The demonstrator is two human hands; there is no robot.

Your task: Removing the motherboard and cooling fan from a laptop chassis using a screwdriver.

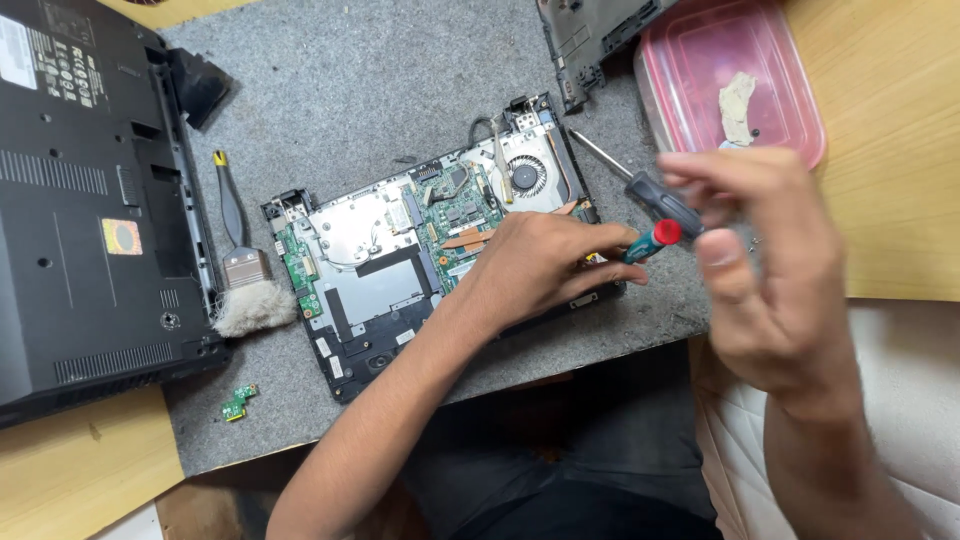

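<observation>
While resting palm-down on the right part of the opened laptop base (400, 270), left hand (545, 265) closed around the red-and-teal handle of a small screwdriver (652, 238), fingers curled together over it, red end poking out toward the right past the base's right edge. Just right of the base, right hand (770, 270) raised and blurred, fingers partly curled and apart, thumb and fingertips near a second screwdriver (640, 185) with a dark handle and a bare metal shaft pointing up-left toward the base's fan (525, 175); cannot tell whether actually gripping it. Inside the base: green circuit board, copper heat pipe, silver plates, fan at the upper right corner. Lying on a grey felt mat (360, 90) spread over a wooden desk (890, 150). Left of the base, a brush (245, 270) with a pale bristle tuft touching the edge of an upturned black laptop cover (90, 200). Below-left of the base, a tiny green board piece (238, 402) alone on the mat. Above-right of the base, a pink plastic box (725, 75) with a clear lid, and beside it another dark casing part (590, 30).
</observation>
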